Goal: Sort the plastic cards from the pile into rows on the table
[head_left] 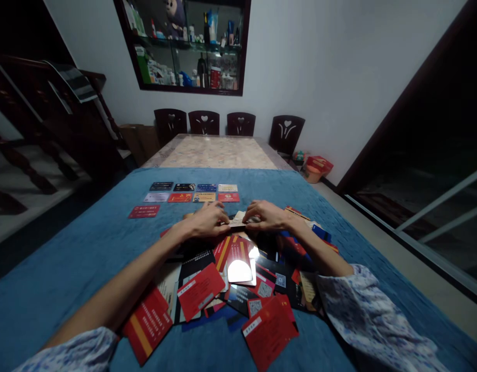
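At the far side of a loose heap of cards, my left hand (208, 221) and my right hand (267, 216) face each other with their fingers curled. Between them is a pale beige card (237, 222), its two ends at my fingertips, so its edges are partly covered. The heap below my wrists holds overlapping red, black and blue cards. A red card (200, 291) lies across it, and another red card (270, 330) is closest to me. A shiny card (239, 261) reflects the light. Under my left forearm rests a red-and-orange card (148, 325).
Beyond my left hand, several cards lie flat in neat rows, among them a black card (184, 187) and a single red card (144, 211). A blue cloth (87, 248) covers this part of the table. Dark chairs (241, 124) stand at the far end.
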A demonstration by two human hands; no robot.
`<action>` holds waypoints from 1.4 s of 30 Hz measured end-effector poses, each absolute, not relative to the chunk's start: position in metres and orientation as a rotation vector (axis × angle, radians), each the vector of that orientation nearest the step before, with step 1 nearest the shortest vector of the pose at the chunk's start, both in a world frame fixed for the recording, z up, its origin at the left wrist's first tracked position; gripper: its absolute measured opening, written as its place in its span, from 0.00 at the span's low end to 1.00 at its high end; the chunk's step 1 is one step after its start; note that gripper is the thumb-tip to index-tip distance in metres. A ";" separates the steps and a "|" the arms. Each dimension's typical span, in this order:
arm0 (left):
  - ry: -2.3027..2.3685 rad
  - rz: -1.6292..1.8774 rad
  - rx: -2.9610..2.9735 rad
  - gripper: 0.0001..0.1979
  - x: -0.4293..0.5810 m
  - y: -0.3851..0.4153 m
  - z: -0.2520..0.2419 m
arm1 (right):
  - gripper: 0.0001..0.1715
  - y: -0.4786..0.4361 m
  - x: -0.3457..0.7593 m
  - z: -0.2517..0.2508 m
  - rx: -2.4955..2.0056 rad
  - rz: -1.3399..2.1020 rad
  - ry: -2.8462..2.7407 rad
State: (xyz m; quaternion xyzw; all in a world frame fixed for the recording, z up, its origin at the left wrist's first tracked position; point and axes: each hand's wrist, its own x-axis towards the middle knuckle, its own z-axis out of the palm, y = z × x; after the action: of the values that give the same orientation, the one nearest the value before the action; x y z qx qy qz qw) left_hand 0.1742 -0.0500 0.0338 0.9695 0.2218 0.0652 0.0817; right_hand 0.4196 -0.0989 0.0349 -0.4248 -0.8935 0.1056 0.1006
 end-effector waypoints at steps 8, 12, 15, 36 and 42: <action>0.593 0.316 2.785 0.16 0.171 -0.039 0.041 | 0.15 -0.099 0.420 0.036 -1.267 0.277 -2.523; 0.653 0.373 2.791 0.13 0.172 -0.036 0.036 | 0.17 -0.095 0.421 0.028 -1.335 0.220 -2.448; 0.741 0.419 2.794 0.12 0.172 -0.033 0.029 | 0.18 -0.095 0.419 0.025 -1.378 0.174 -2.397; 1.027 0.427 2.777 0.16 0.180 -0.051 0.019 | 0.25 -0.106 0.395 0.025 -1.707 0.096 -2.328; 1.057 0.490 2.741 0.15 0.182 -0.049 0.012 | 0.22 -0.102 0.398 0.017 -1.604 0.093 -2.311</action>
State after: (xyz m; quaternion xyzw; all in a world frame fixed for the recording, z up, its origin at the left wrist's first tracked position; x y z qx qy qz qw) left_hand 0.1817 -0.0493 0.0124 0.9172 0.3539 0.1638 0.0814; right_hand 0.3982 -0.1018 0.0165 -0.5623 -0.8101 0.0325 0.1627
